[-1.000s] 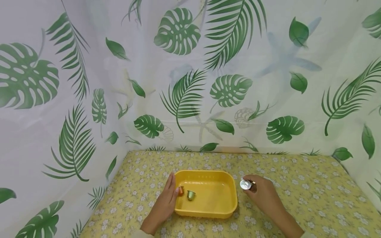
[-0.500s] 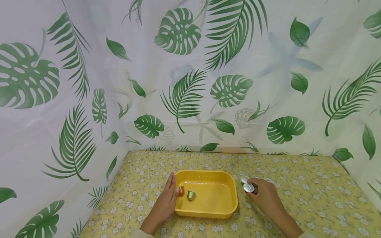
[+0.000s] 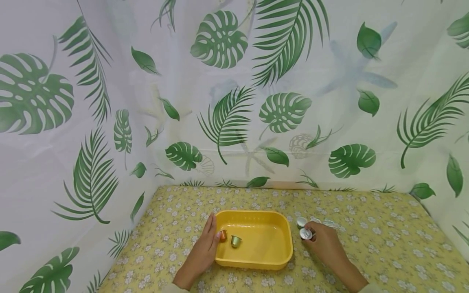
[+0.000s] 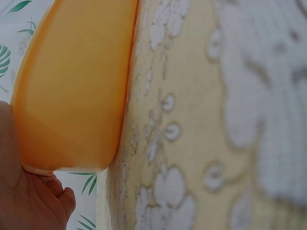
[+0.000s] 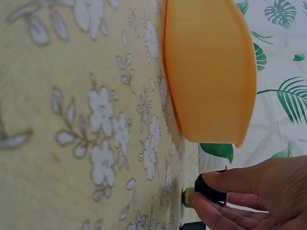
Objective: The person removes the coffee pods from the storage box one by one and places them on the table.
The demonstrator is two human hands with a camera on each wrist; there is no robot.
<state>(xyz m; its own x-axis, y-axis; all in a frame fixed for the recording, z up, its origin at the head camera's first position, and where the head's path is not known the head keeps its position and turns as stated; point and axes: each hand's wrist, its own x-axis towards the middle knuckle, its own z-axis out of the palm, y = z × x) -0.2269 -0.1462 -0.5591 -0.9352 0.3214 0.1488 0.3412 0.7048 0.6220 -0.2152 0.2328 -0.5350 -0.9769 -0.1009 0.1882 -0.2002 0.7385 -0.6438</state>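
Note:
My left hand holds the left end of a yellow plastic tray, fingers along its outside and thumb over the rim. An orange coffee capsule lies inside by the thumb, beside a green capsule. Right of the tray, my right hand pinches a dark coffee capsule between thumb and fingers, its silver foil lid facing up. Just behind it stands another foil-lidded capsule. Partly hidden behind the held one in the right wrist view is a green capsule.
More foil-lidded capsules stand behind the right hand, partly covered by it. A yellow floral cloth covers the table. Leaf-printed white sheeting rises at the back and sides.
My right hand has moved slightly nearer and to the right with a foil-lidded capsule, bringing another capsule behind it into view. My left hand and the tray have stayed put.

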